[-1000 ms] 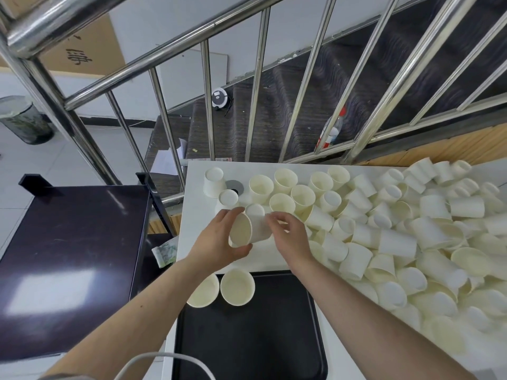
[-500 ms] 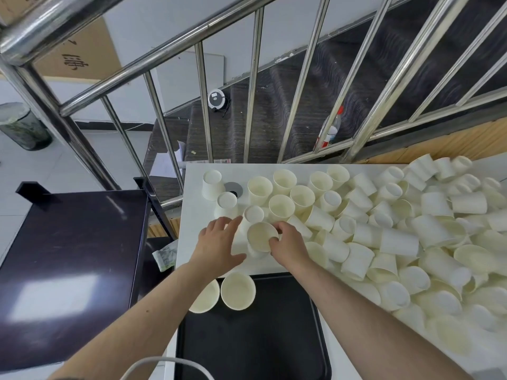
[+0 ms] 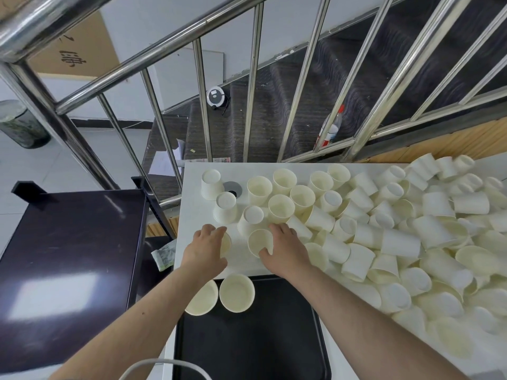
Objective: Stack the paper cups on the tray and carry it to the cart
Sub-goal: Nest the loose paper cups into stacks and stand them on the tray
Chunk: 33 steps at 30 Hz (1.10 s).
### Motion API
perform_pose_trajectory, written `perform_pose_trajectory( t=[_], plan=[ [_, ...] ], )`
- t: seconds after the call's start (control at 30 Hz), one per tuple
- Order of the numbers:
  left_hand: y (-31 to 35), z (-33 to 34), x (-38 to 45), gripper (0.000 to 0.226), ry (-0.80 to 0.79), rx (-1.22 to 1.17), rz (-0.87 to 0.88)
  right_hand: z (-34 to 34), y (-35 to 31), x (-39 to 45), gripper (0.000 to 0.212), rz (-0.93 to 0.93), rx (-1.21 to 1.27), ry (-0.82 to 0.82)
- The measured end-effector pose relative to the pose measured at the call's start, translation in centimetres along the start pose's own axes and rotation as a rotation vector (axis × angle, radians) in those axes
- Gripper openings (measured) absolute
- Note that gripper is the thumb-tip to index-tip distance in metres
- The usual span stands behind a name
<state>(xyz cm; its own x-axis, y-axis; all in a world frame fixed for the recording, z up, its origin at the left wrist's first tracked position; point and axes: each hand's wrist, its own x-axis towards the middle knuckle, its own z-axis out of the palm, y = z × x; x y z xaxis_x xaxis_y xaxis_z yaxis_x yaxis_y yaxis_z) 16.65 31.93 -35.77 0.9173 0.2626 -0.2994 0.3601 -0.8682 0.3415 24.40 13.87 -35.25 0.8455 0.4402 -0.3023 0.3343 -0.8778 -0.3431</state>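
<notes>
Many white paper cups [image 3: 397, 237] lie in a loose pile across the white table [image 3: 192, 215], some upright, some tipped over. A black tray [image 3: 247, 341] sits at the table's near edge with two upright cups [image 3: 236, 293] at its far left corner. My right hand [image 3: 286, 252] grips an upright cup [image 3: 259, 241] by its rim, just beyond the tray. My left hand [image 3: 204, 250] curls over another cup [image 3: 226, 244], which is mostly hidden under the palm. The hands are a short gap apart.
A dark cart top [image 3: 68, 256] stands left of the table, lower than it. A steel stair railing [image 3: 203, 105] runs behind the table. A grey cable grommet [image 3: 233, 187] sits in the table's far left part. A crumpled wrapper [image 3: 164, 253] lies between cart and table.
Both hands held one cup together a second ago. They have since drawn apart and come down toward the tray, each now with its own cup.
</notes>
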Motion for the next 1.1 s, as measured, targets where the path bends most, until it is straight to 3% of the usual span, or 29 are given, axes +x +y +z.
perform_pose_trajectory(
  t=[0.1,0.23,0.53,0.9,1.1],
  plan=[
    [0.4,-0.3,-0.1,0.073,0.06,-0.029,0.012,0.1,-0.1,-0.1,0.07,-0.145,-0.08,-0.05],
    [0.8,-0.7,-0.6,0.073,0.112,-0.078,0.047,0.4,0.0,0.3,0.071,-0.233,-0.134,-0.148],
    [2.9,-1.1,-1.7,0.076,0.171,-0.191,0.165,-1.1,1.7,-1.4,0.076,-0.236,-0.054,-0.03],
    [7.3,1.3,-3.5,0.078,0.011,-0.167,0.284,-2.6,6.3,-6.6,0.073,-0.318,-0.229,-0.06],
    [7.9,2.9,-4.4,0.077,-0.069,-0.022,0.345,-1.6,7.3,-7.6,0.077,-0.334,-0.3,-0.11]
  ],
)
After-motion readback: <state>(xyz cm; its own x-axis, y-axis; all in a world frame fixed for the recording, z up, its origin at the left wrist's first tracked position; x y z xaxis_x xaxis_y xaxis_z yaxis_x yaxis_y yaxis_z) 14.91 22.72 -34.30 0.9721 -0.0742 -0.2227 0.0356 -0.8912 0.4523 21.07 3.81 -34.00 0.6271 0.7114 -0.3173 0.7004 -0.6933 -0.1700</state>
